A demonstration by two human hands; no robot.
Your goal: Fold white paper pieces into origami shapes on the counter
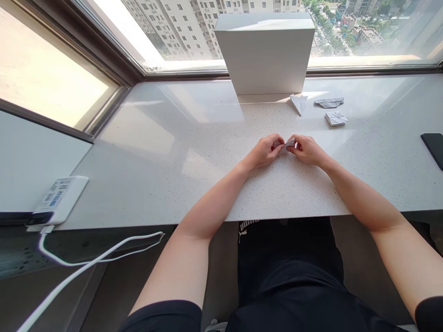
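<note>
A small piece of folded white paper (290, 143) is pinched between both of my hands, just above the speckled white counter (214, 184). My left hand (267, 150) grips its left side with thumb and fingers, covering most of that end. On the other side, my right hand (304, 149) pinches the right part, where a pointed flap shows. The paper's full shape is hidden by my fingers. Beyond my hands lie three folded paper pieces: a pointed paper plane shape (299, 104), a long flat paper boat shape (329, 103) and a square one with creased layers (336, 118).
A tall white box (268, 60) stands against the window at the back. At the right edge lies a black phone (433, 148). A white power strip (62, 200) rests at the left, its white cable (100, 258) hanging past the counter's front edge.
</note>
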